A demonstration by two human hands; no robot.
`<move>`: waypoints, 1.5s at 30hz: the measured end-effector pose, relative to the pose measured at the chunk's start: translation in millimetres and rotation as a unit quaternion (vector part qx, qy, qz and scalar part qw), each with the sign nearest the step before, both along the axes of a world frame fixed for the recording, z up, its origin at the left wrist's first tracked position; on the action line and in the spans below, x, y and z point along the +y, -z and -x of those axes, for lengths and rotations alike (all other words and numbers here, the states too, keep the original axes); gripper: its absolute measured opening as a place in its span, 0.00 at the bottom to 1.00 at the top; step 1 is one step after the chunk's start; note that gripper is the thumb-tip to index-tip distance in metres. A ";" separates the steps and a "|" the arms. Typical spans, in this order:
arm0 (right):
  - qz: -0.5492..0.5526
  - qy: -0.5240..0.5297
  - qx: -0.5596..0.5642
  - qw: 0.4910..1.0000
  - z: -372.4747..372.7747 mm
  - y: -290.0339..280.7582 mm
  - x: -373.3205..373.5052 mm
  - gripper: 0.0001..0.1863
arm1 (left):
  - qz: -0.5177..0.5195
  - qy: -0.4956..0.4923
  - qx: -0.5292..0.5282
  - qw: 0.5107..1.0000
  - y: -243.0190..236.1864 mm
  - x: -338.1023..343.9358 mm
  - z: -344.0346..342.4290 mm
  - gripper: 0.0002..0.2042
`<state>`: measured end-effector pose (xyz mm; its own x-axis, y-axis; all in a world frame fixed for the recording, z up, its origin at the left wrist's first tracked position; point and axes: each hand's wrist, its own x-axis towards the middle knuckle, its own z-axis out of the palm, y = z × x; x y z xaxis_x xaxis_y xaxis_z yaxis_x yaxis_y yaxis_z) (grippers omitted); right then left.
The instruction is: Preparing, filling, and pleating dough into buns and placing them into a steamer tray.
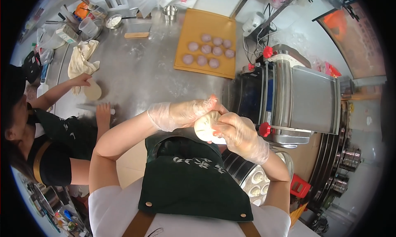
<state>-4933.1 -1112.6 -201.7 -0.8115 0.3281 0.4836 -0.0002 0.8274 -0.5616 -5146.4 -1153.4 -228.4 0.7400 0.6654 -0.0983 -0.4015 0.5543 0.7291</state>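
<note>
A pale, pleated dough bun (204, 127) is held between my two hands, in front of my dark green apron. My left hand (192, 112), in a clear plastic glove, cups it from the far left side, with the thumb raised by its top. Gloved the same way, my right hand (240, 134) pinches the gathered dough at the bun's right side. Fingers hide part of the bun, so its filling cannot be seen. Beyond my hands, a tan board (206, 20) carries several round purple balls (206, 49) on the steel table (140, 68).
To my left, a co-worker's hands handle a flat dough disc (93, 90) and a rolling pin (93, 109) near a cream cloth (81, 57). A metal dough roller machine (305, 99) stands at right. Below my right forearm, a tray holds several pleated buns (255, 191). A scraper (137, 30) lies farther back.
</note>
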 end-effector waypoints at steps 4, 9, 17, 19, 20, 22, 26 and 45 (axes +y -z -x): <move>0.001 0.072 0.020 0.997 -2.7 5.9 -2.3 0.23 | -0.016 -0.142 0.000 0.990 8.5 -11.1 -24.6 0.44; 0.124 0.241 0.089 0.958 0.5 14.7 -26.9 0.22 | -0.161 -0.393 0.020 0.905 24.0 -25.2 -65.2 0.37; -0.020 0.093 0.064 0.993 -63.6 -15.2 -18.6 0.19 | -0.115 -0.244 0.049 0.962 -4.2 -32.0 -86.9 0.44; -0.069 0.022 0.006 0.997 -71.9 -14.0 -19.0 0.21 | -0.014 -0.105 -0.025 0.994 1.4 -31.3 -85.0 0.45; -0.085 0.004 0.027 0.996 -70.7 -12.3 -20.1 0.21 | -0.014 -0.094 -0.015 0.995 -3.0 -33.9 -84.6 0.45; -0.062 0.007 0.035 0.997 -69.6 0.8 -26.1 0.23 | -0.031 -0.160 0.004 0.987 3.1 -47.5 -90.6 0.44; 0.061 0.154 0.070 0.984 -59.0 20.4 -67.6 0.24 | -0.196 -0.453 0.145 0.857 33.9 -78.2 -112.2 0.42; 0.150 0.241 -0.015 0.959 24.2 220.7 -167.0 0.21 | 0.268 -0.296 -0.063 0.915 229.8 -172.2 -40.5 0.35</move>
<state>-4957.3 -1279.6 -422.5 -0.5424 0.7895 0.2872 0.3615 0.5279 -0.7685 -5105.9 -1325.6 -458.3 0.2937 0.8346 -0.4660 -0.8089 0.4768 0.3440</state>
